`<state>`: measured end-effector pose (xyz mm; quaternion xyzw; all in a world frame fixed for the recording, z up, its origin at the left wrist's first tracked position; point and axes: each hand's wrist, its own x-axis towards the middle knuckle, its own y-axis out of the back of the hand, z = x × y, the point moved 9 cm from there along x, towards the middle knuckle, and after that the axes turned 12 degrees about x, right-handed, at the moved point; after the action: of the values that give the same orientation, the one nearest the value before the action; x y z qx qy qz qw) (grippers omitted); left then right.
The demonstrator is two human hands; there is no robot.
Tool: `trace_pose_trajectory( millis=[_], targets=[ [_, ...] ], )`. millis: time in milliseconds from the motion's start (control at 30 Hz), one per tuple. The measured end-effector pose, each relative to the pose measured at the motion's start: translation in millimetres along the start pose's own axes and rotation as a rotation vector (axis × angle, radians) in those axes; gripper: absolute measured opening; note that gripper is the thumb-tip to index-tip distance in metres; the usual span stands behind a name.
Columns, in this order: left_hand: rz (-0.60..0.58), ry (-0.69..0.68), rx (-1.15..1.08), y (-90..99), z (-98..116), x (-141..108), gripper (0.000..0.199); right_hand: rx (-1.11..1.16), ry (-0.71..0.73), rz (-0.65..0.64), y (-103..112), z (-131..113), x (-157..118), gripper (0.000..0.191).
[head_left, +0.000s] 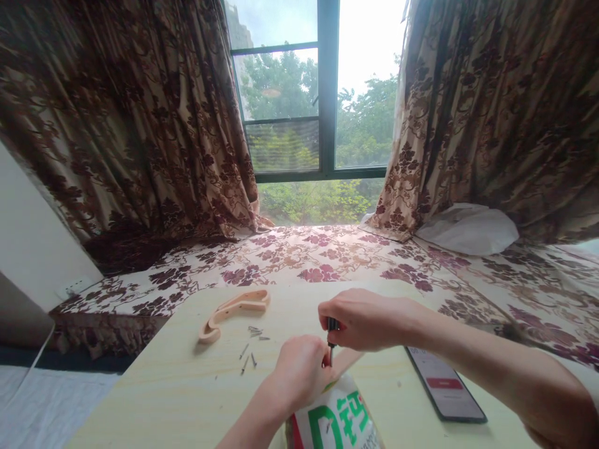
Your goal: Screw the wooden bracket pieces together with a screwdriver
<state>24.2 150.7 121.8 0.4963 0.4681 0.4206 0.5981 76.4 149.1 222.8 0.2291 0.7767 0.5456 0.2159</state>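
My right hand [362, 318] is wrapped round the black handle of a screwdriver [332, 330], whose shaft points straight down. The shaft's lower end meets the fingertips of my left hand [302, 368], which are closed in a pinch; what they hold is hidden. A light wooden piece [349, 360] extends to the right from under the shaft, by the top of a white printed bag [344, 415] with green lettering. Left of my hands, several loose screws [253, 360] lie on the pale table [178, 386]. Behind them rests a curved wooden piece [234, 308] with small holes.
A phone [444, 383] with its screen lit lies on the table, below my right forearm. Beyond the table's far edge spreads a flowered cloth [299, 255] below the window. Patterned curtains [140, 125] hang on both sides, and a white bag [468, 229] sits at the right.
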Motion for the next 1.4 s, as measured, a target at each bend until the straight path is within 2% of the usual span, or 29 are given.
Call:
trace_pose_trajectory(
  millis=[167, 333, 533, 733, 1000, 1200, 1300, 1400],
  targets=[
    [-0.002, -0.008, 0.010, 1.0, 0.5, -3.1, 0.020, 0.025, -0.031, 0.055, 2.8, 2.5, -0.6, 0.023],
    [-0.050, -0.037, 0.031, -3.2, 3.7, -5.4, 0.024, 0.016, 0.013, 0.008, -1.6, -1.5, 0.2, 0.025],
    [-0.109, -0.040, 0.072, -10.4, 2.8, -5.6, 0.027, -0.018, -0.068, 0.042, -1.7, 4.5, 3.6, 0.023],
    [-0.089, -0.059, 0.079, -4.3, 6.7, -7.5, 0.029, -0.009, 0.005, -0.023, -3.6, -5.3, 0.9, 0.026],
    [-0.136, -0.073, 0.105, -7.4, 5.0, -6.3, 0.025, -0.028, -0.116, 0.018, -3.9, 6.8, 3.2, 0.021],
    [-0.117, -0.076, 0.087, -4.3, 6.0, -5.8, 0.028, -0.017, -0.006, -0.029, -4.6, -1.9, 1.3, 0.027],
    [-0.097, -0.087, 0.059, 0.5, 8.1, -6.6, 0.030, -0.038, -0.027, -0.026, -5.6, -0.6, 1.7, 0.022],
    [-0.081, -0.102, 0.034, 5.9, 9.2, -8.7, 0.019, -0.051, -0.056, -0.011, -6.0, 2.1, 2.1, 0.021]
  ],
)
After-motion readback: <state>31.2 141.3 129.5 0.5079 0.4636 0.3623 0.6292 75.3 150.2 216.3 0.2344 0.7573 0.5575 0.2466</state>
